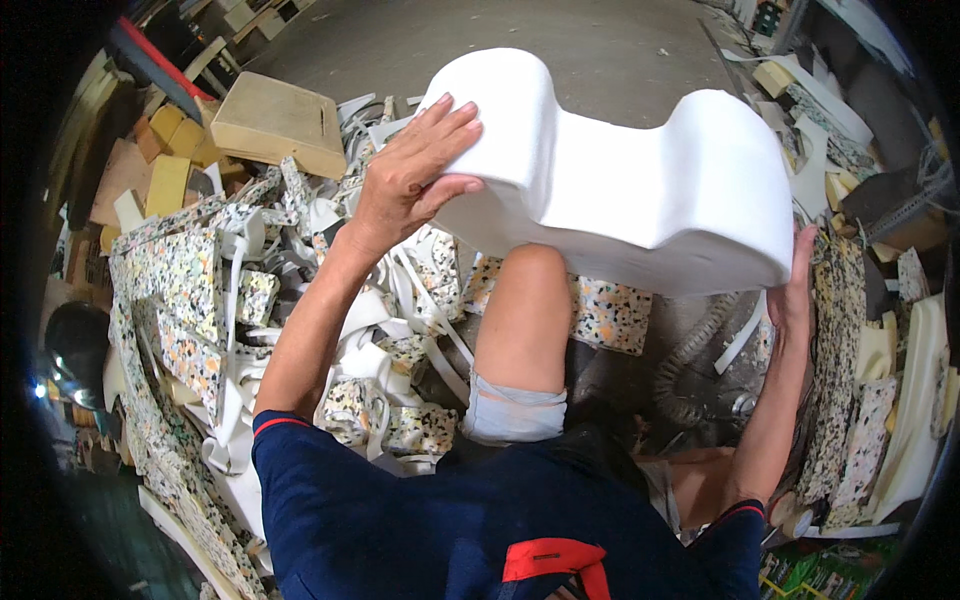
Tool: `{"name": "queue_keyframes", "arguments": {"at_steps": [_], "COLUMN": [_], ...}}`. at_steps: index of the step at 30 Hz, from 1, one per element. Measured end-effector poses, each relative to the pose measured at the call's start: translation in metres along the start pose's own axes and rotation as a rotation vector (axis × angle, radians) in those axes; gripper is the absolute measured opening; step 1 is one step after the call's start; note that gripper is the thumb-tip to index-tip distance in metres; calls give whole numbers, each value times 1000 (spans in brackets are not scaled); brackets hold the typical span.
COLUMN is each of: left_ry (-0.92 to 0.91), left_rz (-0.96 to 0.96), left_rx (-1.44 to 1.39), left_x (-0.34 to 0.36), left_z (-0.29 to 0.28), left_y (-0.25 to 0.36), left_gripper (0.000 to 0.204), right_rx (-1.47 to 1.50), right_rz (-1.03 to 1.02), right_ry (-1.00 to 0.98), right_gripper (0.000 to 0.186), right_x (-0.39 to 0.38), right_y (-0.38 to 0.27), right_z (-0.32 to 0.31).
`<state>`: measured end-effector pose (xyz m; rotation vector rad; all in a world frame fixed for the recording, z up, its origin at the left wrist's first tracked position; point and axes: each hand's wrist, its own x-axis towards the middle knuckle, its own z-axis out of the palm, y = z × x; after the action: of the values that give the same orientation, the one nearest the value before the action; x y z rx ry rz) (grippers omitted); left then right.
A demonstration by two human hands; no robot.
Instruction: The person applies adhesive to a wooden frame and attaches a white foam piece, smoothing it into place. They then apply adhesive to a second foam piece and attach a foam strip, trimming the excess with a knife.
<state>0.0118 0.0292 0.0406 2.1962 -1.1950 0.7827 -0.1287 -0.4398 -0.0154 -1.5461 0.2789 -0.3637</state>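
Observation:
A white contoured foam block (610,180), with a raised rounded lobe at each end and a dip between, is held above my bent knee (520,320). My left hand (422,168) grips its left lobe, fingers laid over the top face and thumb along the near edge. My right hand (797,275) holds the right end from the side; part of its fingers is hidden behind the block. Beneath the block lies a speckled foam slab (610,320).
Speckled foam offcuts (175,290) and white strips heap at left, with a beige block (270,125) and yellow pieces (165,180) behind. More foam scraps (875,430) line the right. A ribbed hose (680,375) lies on the grey floor (640,50).

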Motion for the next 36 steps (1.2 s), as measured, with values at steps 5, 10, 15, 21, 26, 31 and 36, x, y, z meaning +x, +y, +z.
{"name": "queue_keyframes", "arguments": {"at_steps": [5,10,15,21,26,31,36], "left_ry": [-11,-38,-52,116,79,-40,-90], "left_rz": [50,23,86,-131,-424,-500,-615], "left_rx": [-2,13,198,-749,-1216,-1299,-1390], "left_x": [1,0,10,21,79,93,101], "left_z": [0,-2,-8,88,173,178,175], "left_y": [-8,-9,31,150,156,165,153], "left_gripper": [53,49,83,113,116,115,108], "right_rx": [-94,-77,-40,-86,-63,-78,-15], "right_rz": [-75,-37,-38,3,-15,43,44], "right_ry": [-87,-61,-78,-79,-91,-6,-169], "right_gripper": [103,102,100,105,110,110,102], "right_x": [0,-1,1,0,-5,-2,7], "right_y": [0,-5,-10,-8,-13,-16,-22], "right_z": [0,3,4,2,4,5,0]}}
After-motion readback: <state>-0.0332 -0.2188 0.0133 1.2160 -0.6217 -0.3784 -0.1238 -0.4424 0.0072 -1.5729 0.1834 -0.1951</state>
